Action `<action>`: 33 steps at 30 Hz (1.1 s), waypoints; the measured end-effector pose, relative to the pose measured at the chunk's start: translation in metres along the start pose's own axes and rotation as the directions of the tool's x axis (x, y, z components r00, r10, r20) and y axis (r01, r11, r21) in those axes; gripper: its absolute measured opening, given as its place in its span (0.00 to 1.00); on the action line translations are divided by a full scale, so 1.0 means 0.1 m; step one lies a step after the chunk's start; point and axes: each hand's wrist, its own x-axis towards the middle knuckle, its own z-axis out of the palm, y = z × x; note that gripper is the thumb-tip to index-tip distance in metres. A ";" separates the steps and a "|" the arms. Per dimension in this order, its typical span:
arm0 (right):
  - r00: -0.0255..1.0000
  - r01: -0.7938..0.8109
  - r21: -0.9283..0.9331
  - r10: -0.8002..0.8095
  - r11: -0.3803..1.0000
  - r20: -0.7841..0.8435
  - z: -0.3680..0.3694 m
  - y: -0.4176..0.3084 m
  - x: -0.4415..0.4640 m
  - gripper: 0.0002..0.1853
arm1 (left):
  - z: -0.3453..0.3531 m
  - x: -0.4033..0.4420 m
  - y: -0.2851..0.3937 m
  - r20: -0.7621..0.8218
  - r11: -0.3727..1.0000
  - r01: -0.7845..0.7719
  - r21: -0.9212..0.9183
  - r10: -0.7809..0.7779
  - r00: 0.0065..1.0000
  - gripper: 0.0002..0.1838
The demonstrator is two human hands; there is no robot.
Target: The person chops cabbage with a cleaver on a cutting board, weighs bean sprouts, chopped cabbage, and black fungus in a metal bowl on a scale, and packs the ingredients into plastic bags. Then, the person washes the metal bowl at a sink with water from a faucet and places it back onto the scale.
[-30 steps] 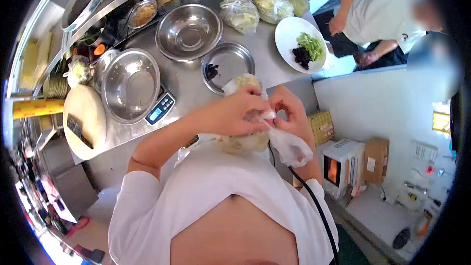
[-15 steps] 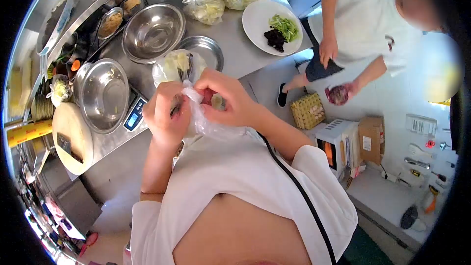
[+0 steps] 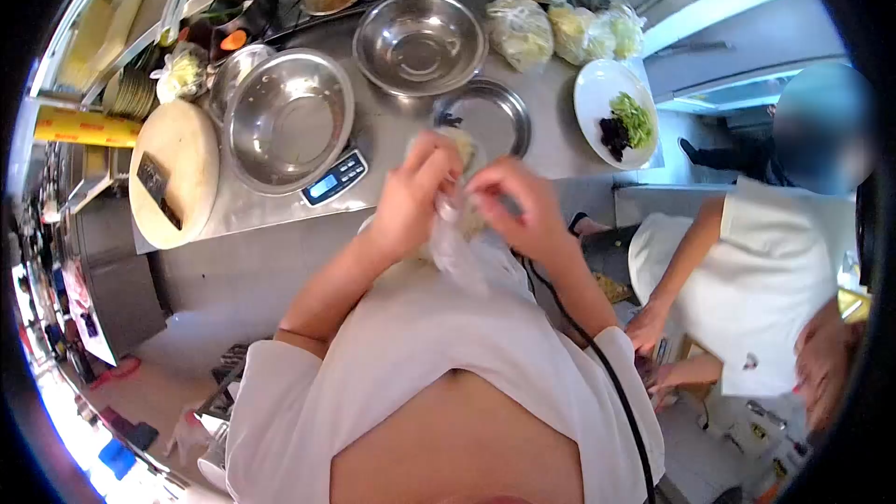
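A clear plastic bag [image 3: 455, 247] with pale contents hangs before my chest, its twisted neck between my hands. My left hand [image 3: 411, 198] is closed round the bag's neck. My right hand [image 3: 525, 205] is slightly blurred, its fingers curled with the fingertips at the other side of the same neck. Much of the bag lies behind my hands, so the knot or twist is partly hidden. Just beyond them a shallow metal dish [image 3: 509, 112] rests on the steel counter [image 3: 551, 135].
Two steel bowls [image 3: 289, 121] [image 3: 420, 42], a digital scale [image 3: 334, 179] and a round cutting board [image 3: 191, 163] with a cleaver [image 3: 157, 189] line the counter. Bagged vegetables [image 3: 521, 33] and a white plate [image 3: 593, 98] stand right. A person [image 3: 775, 271] stoops close by at right.
My view has swung, so the counter sits further right in it. My right hand has shifted a little along the bag's neck. The other person has bent down, hands lower.
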 end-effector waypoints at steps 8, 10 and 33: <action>0.948 -0.018 -0.169 0.070 0.986 0.309 0.13 -0.22 0.29 0.20 | -0.34 -0.02 -0.03 0.028 0.900 -0.062 -0.431 0.082 0.996 0.19; 0.931 0.181 -0.274 -0.075 0.945 0.358 0.14 -0.25 0.30 0.19 | -0.55 0.03 -0.01 0.186 0.947 -0.126 -0.297 0.186 0.965 0.16; 1.000 0.006 -0.231 -0.009 0.973 -0.014 -0.33 -0.20 0.91 0.01 | 0.13 0.72 -0.35 0.173 0.986 -0.145 0.077 0.130 0.976 0.25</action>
